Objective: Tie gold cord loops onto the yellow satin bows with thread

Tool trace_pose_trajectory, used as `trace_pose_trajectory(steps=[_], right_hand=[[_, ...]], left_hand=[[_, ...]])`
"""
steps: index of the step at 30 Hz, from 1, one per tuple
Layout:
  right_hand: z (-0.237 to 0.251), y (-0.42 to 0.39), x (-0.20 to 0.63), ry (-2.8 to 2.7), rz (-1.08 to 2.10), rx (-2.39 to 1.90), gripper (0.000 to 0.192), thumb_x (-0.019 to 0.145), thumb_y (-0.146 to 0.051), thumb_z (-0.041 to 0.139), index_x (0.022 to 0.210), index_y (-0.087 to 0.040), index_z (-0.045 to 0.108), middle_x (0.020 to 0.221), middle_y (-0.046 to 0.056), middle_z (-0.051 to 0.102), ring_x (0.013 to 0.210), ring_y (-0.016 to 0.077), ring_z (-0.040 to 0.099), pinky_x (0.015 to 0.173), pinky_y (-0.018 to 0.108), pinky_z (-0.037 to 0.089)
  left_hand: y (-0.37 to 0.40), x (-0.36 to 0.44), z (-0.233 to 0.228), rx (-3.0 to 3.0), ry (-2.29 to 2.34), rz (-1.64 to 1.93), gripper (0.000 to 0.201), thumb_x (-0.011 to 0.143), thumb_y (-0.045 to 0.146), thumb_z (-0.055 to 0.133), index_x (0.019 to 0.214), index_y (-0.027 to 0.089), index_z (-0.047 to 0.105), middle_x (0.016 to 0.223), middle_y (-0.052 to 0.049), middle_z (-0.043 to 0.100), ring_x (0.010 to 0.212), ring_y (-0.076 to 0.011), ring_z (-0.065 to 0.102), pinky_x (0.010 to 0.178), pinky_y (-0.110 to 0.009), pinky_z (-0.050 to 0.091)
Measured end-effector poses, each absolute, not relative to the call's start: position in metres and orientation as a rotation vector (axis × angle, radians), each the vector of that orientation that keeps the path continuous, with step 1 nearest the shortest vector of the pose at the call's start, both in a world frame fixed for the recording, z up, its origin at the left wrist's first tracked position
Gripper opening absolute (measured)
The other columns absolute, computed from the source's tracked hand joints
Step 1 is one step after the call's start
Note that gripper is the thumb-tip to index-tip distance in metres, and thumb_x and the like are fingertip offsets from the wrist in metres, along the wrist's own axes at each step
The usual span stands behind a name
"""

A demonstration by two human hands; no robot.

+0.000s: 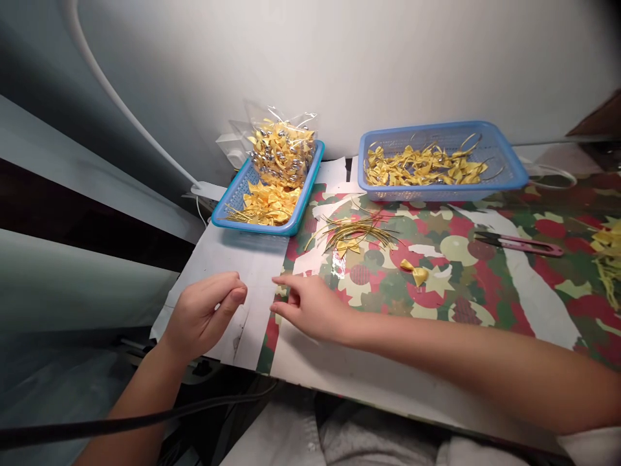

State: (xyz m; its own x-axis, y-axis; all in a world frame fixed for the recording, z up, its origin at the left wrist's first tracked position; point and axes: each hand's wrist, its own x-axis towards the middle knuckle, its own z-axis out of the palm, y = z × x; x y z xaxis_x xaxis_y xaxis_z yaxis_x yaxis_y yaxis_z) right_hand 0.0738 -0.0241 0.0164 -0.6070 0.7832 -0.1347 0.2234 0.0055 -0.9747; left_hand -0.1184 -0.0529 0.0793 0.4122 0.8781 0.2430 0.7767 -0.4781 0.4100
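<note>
My left hand (206, 313) is closed over the white part of the table, thumb pressed against the curled fingers; whatever it may hold is hidden. Just to its right, my right hand (310, 305) has thumb and forefinger apart with nothing visible between them. Beyond the right hand lies a loose pile of thin gold wire ties (361, 232), with a yellow ribbon bow (348, 246) at its near edge. Another yellow bow (416, 273) rests farther right on the patterned paper.
A blue basket (252, 226) at the back left holds bows, gold ties and a clear bag (284, 152). A second blue basket (444, 192) holds bows with ties. Pink-handled thread snips (519, 244) lie at right, near more yellow ribbon pieces (609, 252). A dark cord (145, 419) crosses the lower left.
</note>
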Motion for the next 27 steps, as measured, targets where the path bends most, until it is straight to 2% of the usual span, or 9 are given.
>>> trace_pose_trajectory(steps=[2, 4, 5, 10, 16, 22, 25, 27], right_hand=[[0.018, -0.018, 0.074, -1.856, 1.708, -0.925, 0.014, 0.089, -0.020, 0.060, 0.094, -0.014, 0.071, 0.069, -0.001, 0.059, 0.067, 0.0114, 0.051, 0.065, 0.025, 0.039], [0.022, -0.011, 0.084, -1.847, 1.796, -0.804, 0.020, 0.091, -0.018, 0.054, 0.076, -0.014, 0.066, 0.072, -0.001, 0.059, 0.070, 0.0107, 0.052, 0.066, 0.024, 0.039], [0.024, -0.008, 0.094, -1.837, 1.833, -0.761, 0.022, 0.092, -0.018, 0.053, 0.073, -0.015, 0.062, 0.072, -0.001, 0.058, 0.070, 0.0105, 0.051, 0.065, 0.023, 0.038], [0.035, 0.002, 0.162, -1.805, 2.025, -0.877, 0.027, 0.094, -0.029, 0.050, 0.070, -0.016, 0.056, 0.067, -0.003, 0.048, 0.059, 0.0088, 0.040, 0.055, 0.022, 0.032], [0.043, -0.010, 0.222, -1.761, 2.030, -1.130, 0.032, 0.093, -0.034, 0.048, 0.067, -0.017, 0.050, 0.074, -0.002, 0.045, 0.054, 0.0075, 0.038, 0.048, 0.023, 0.029], [0.044, -0.023, 0.240, -1.944, 1.756, -1.137, 0.031, 0.094, -0.028, 0.048, 0.064, -0.017, 0.048, 0.076, 0.000, 0.049, 0.072, 0.0117, 0.046, 0.066, 0.025, 0.038], [0.042, -0.026, 0.245, -2.013, 1.675, -1.136, 0.031, 0.095, -0.030, 0.047, 0.067, -0.017, 0.048, 0.076, 0.000, 0.049, 0.071, 0.0121, 0.046, 0.065, 0.026, 0.038], [0.041, -0.028, 0.249, -2.046, 1.627, -1.110, 0.032, 0.096, -0.031, 0.046, 0.067, -0.017, 0.047, 0.075, 0.000, 0.048, 0.071, 0.0121, 0.045, 0.065, 0.027, 0.037]], left_hand=[[-0.051, -0.121, 0.078, 2.432, 1.475, 0.623, 0.030, 0.096, 0.019, 0.038, 0.066, 0.020, 0.044, 0.058, 0.002, 0.041, 0.053, -0.0120, 0.043, 0.052, -0.025, 0.035], [-0.049, -0.126, 0.076, 2.427, 1.525, 0.603, 0.031, 0.096, 0.021, 0.038, 0.065, 0.020, 0.044, 0.058, 0.003, 0.041, 0.052, -0.0112, 0.042, 0.052, -0.024, 0.035], [-0.047, -0.129, 0.074, 2.421, 1.561, 0.580, 0.032, 0.096, 0.021, 0.038, 0.064, 0.020, 0.043, 0.057, 0.003, 0.040, 0.052, -0.0107, 0.041, 0.052, -0.023, 0.035], [-0.041, -0.141, 0.059, 2.395, 1.644, 0.454, 0.035, 0.095, 0.023, 0.040, 0.060, 0.021, 0.033, 0.055, 0.004, 0.035, 0.049, -0.0096, 0.038, 0.048, -0.020, 0.033], [-0.032, -0.154, 0.038, 2.448, 1.643, 0.307, 0.037, 0.096, 0.029, 0.041, 0.060, 0.020, 0.038, 0.053, 0.005, 0.041, 0.049, -0.0098, 0.044, 0.050, -0.019, 0.036], [-0.024, -0.163, 0.030, 2.473, 1.676, 0.149, 0.035, 0.095, 0.032, 0.044, 0.061, 0.020, 0.047, 0.056, 0.005, 0.051, 0.052, -0.0108, 0.049, 0.052, -0.019, 0.036], [-0.020, -0.163, 0.031, 2.402, 1.712, -0.014, 0.033, 0.095, 0.030, 0.041, 0.066, 0.020, 0.053, 0.066, 0.002, 0.059, 0.063, -0.0136, 0.054, 0.060, -0.021, 0.038], [-0.019, -0.161, 0.032, 2.375, 1.728, -0.101, 0.033, 0.095, 0.026, 0.037, 0.067, 0.019, 0.053, 0.069, -0.001, 0.060, 0.068, -0.0161, 0.054, 0.066, -0.024, 0.038]])
